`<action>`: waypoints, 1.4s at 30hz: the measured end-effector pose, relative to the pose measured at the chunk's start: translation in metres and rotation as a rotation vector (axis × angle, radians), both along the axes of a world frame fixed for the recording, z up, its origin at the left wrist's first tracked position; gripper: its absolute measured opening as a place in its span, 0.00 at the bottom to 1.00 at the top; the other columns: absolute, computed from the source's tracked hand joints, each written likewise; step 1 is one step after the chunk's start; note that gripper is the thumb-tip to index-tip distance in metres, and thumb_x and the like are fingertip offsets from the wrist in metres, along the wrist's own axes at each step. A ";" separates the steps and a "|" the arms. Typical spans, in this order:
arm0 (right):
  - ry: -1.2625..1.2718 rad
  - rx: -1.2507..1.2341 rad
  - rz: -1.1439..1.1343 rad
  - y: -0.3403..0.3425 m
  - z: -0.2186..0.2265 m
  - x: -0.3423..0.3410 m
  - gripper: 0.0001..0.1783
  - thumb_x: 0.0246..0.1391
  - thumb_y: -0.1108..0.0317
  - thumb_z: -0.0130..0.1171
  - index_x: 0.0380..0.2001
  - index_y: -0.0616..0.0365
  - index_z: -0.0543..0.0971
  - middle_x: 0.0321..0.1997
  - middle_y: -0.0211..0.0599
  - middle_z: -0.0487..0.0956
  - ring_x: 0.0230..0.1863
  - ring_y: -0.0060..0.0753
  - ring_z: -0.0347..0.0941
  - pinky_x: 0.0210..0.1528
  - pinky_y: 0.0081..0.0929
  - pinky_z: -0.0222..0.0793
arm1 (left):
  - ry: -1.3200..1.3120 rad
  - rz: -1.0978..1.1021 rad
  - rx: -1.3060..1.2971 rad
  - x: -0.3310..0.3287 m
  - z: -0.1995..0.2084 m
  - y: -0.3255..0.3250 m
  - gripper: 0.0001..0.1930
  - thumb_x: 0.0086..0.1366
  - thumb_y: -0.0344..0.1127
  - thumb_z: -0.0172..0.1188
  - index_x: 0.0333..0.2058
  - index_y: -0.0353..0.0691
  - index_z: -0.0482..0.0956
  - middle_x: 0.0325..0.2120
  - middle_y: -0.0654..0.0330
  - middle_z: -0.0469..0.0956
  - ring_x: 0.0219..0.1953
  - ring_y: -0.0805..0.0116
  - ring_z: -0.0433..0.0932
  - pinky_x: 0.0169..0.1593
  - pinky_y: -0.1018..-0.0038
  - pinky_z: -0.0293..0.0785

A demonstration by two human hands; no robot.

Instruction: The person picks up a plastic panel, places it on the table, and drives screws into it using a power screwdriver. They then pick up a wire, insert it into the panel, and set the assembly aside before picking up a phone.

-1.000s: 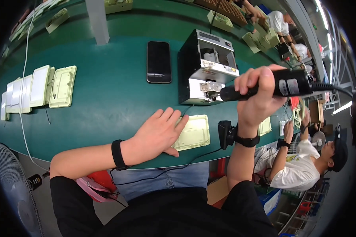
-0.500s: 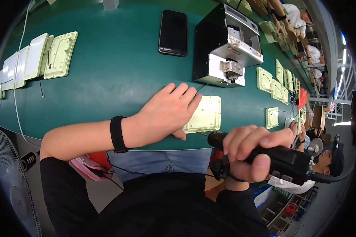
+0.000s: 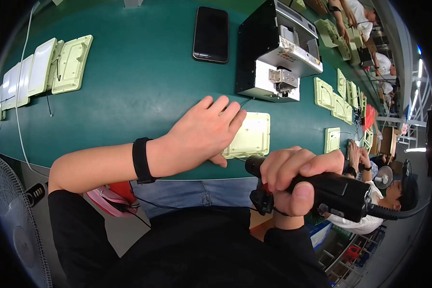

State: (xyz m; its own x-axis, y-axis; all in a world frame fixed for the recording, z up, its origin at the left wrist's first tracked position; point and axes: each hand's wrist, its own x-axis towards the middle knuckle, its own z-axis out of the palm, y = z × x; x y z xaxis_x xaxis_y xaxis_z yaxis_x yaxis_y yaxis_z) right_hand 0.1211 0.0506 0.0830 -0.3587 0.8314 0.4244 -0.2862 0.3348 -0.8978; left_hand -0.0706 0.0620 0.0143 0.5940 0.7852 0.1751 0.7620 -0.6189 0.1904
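Note:
A pale yellow-green plastic panel (image 3: 251,137) lies on the green tabletop near its front edge, its ribbed side up. My left hand (image 3: 201,128) rests across the panel's left part with fingers spread, covering that side. A thin wire shows by its fingertips. In my right hand (image 3: 297,175) is a black corded electric screwdriver (image 3: 348,194), its fingers wrapped round the body. The screwdriver's narrow end points left, close to the panel's lower right corner; whether its bit touches anything cannot be seen. Behind the panel stands a black and silver screw feeder machine (image 3: 273,55).
A black phone (image 3: 210,34) lies left of the machine. Stacked similar panels (image 3: 45,67) with wires are at far left, crossed by a white cable (image 3: 20,125). More panels (image 3: 332,139) lie right, by a co-worker's hands (image 3: 357,156). A fan (image 3: 17,216) stands lower left.
My right hand has shifted a little left and up with the screwdriver. My left hand stays on the panel. The whole view has tilted slightly.

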 end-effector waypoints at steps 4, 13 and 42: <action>0.002 0.083 0.075 0.002 -0.002 0.004 0.20 0.63 0.60 0.65 0.41 0.53 0.62 0.20 0.33 0.70 0.15 0.28 0.65 0.19 0.29 0.67 | 0.002 -0.014 0.022 0.002 0.005 0.006 0.54 0.41 0.62 0.75 0.62 0.29 0.71 0.41 0.59 0.70 0.46 0.63 0.69 0.49 0.71 0.69; 0.152 0.007 0.172 -0.005 -0.020 0.015 0.15 0.60 0.75 0.59 0.42 0.58 0.63 0.23 0.35 0.71 0.21 0.26 0.67 0.25 0.30 0.69 | -0.010 0.016 0.071 0.022 0.005 -0.013 0.53 0.37 0.65 0.77 0.55 0.28 0.73 0.45 0.56 0.74 0.47 0.60 0.72 0.48 0.67 0.69; 0.470 -0.022 0.166 -0.016 0.018 0.073 0.19 0.63 0.63 0.62 0.39 0.56 0.61 0.15 0.32 0.65 0.09 0.24 0.59 0.08 0.22 0.62 | -0.964 1.335 -0.062 -0.276 -0.016 -0.077 0.22 0.75 0.51 0.54 0.45 0.34 0.76 0.24 0.53 0.80 0.21 0.60 0.80 0.25 0.69 0.74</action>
State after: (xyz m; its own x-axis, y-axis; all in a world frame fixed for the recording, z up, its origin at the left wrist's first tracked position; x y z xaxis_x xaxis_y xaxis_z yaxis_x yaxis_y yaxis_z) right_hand 0.1937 0.0343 0.1007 -0.2612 0.7897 0.5551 -0.7094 0.2329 -0.6652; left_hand -0.3462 -0.0150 -0.0018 -0.7683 0.6401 0.0067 0.3103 0.3633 0.8785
